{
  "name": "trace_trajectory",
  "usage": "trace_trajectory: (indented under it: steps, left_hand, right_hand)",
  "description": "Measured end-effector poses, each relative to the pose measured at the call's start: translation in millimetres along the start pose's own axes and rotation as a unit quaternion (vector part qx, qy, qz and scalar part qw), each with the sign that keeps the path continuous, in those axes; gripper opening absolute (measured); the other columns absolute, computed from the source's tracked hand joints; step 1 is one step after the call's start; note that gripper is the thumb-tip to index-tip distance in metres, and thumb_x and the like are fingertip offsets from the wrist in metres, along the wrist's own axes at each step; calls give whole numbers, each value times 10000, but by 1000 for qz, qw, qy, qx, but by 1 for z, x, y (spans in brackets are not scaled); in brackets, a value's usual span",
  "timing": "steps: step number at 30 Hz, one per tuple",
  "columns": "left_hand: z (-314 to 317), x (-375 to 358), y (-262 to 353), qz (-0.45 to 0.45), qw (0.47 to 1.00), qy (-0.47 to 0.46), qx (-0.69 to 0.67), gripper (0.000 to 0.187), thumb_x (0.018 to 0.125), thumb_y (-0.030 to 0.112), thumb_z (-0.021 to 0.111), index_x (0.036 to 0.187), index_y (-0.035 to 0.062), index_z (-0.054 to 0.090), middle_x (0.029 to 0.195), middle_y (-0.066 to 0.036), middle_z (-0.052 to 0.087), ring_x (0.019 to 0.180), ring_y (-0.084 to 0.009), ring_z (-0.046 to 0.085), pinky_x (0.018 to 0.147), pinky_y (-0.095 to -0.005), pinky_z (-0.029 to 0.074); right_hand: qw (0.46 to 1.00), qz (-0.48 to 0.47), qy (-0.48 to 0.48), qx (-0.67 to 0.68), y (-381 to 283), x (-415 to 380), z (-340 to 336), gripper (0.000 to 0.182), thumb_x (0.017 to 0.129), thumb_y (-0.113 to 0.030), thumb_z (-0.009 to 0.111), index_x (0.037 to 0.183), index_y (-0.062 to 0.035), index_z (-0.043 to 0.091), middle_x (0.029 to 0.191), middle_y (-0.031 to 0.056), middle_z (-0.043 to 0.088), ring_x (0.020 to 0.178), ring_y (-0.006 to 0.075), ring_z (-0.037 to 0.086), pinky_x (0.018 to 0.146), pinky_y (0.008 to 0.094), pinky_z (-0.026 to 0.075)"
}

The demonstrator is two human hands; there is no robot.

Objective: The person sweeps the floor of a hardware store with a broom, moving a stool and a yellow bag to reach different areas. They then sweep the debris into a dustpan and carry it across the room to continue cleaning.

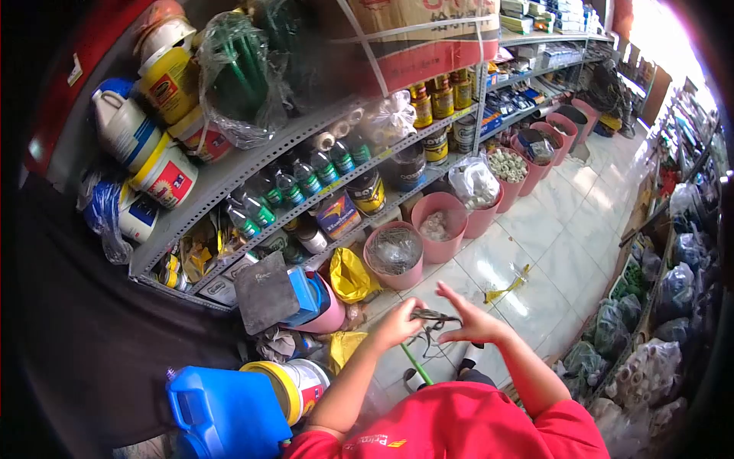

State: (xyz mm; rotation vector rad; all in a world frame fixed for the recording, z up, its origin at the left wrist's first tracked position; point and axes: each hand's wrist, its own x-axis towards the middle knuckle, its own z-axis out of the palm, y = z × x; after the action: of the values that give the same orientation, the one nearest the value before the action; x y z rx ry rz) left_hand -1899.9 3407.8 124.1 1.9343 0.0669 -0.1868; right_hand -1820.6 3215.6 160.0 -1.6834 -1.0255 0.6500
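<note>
My left hand (pixel 397 324) is closed on a small bundle of dark, thin strands (pixel 434 315), whose exact kind I cannot make out. Loose ends of the bundle dangle below, between my two hands. My right hand (pixel 475 321) is beside the bundle, its fingers spread and thumb apart. Whether it touches a strand is hard to tell. Beneath my hands a thin green rod (pixel 416 362) slants down toward my shirt.
Pink bins (pixel 394 256) line the shelf foot, running to the far end. Ahead lies a yellow strip (pixel 508 284) on the tiled floor (pixel 562 264). A blue jerrycan (pixel 229 413) and a white-and-yellow bucket (pixel 294 386) stand at left. Bagged goods (pixel 646 371) line the right side.
</note>
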Motion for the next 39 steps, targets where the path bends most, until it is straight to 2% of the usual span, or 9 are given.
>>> trace_trajectory:
  steps: [7, 12, 15, 22, 25, 27, 29, 35, 39]
  left_hand:
    - [11, 37, 105, 39, 911, 72, -404, 218, 755, 79, 432, 973, 76, 420, 937, -37, 476, 845, -131, 487, 761, -265, 407]
    - [-12, 47, 127, 55, 658, 74, -748, 105, 718, 104, 420, 817, 73, 405, 742, -31, 469, 740, -181, 485, 914, -529, 247]
    - [-27, 34, 93, 101, 597, 23, -795, 162, 728, 154, 404, 847, 47, 431, 633, -7, 395, 513, -104, 395, 625, -309, 401]
    - [-21, -2, 34, -72, 842, 113, -523, 287, 733, 144, 445, 1007, 63, 425, 757, -28, 441, 452, -48, 329, 368, -160, 254]
    - [-5, -3, 33, -16, 985, 103, -134, 479, 677, 48, 454, 1139, 43, 328, 959, -74, 419, 787, -139, 463, 665, -231, 405]
    - [18, 2, 22, 140, 984, 104, 31, 585, 647, -4, 447, 1198, 27, 254, 1029, -100, 393, 983, -196, 393, 864, -283, 311]
    - [36, -6, 32, 70, 974, 111, -185, 592, 651, -47, 462, 1192, 39, 236, 1073, -93, 390, 1088, -177, 348, 905, -307, 298]
    - [49, -27, 26, 68, 921, 60, -378, 541, 706, 19, 491, 1178, 77, 236, 1009, -38, 415, 907, -125, 444, 743, -257, 391]
    - [39, -30, 35, 14, 893, 117, -435, 428, 767, 116, 497, 1149, 72, 308, 979, -14, 441, 880, -110, 457, 718, -241, 399]
  right_hand:
    - [948, 150, -13, 280, 12, 21, 3, 607, 685, -180, 625, 1200, -73, 323, 839, 49, 558, 684, 99, 521, 552, 231, 438]
    - [972, 133, -34, 193, 3, 21, -21, 227, 742, -225, 585, 882, -58, 520, 621, -40, 479, 548, 39, 418, 472, 200, 368]
    - [975, 148, -93, 138, 18, 15, -40, 248, 751, -254, 574, 906, -66, 529, 658, -29, 486, 611, 42, 424, 533, 206, 376]
    - [991, 42, -129, 7, 16, 18, -61, 298, 744, -261, 566, 950, -51, 518, 768, 96, 571, 670, 166, 510, 636, 296, 402]
    - [995, 33, -80, -50, -1, 26, -46, 217, 754, -207, 550, 899, -48, 526, 773, 119, 566, 688, 221, 534, 643, 308, 409]
    - [998, -31, -45, 7, -12, 31, -24, 212, 758, -203, 540, 900, -46, 516, 788, 120, 565, 706, 238, 541, 647, 312, 414]
    - [1000, -21, -1, -8, -23, 38, -8, 190, 770, -180, 518, 894, -38, 502, 767, 113, 556, 688, 197, 527, 654, 291, 417]
    - [991, 47, 58, 113, -54, 39, 25, 176, 803, -170, 489, 895, -24, 521, 758, 65, 546, 715, 91, 487, 675, 256, 408]
    - [980, -156, 60, -107, -56, 37, 36, 175, 729, -116, 550, 894, -61, 557, 792, 86, 552, 747, 207, 522, 689, 298, 420]
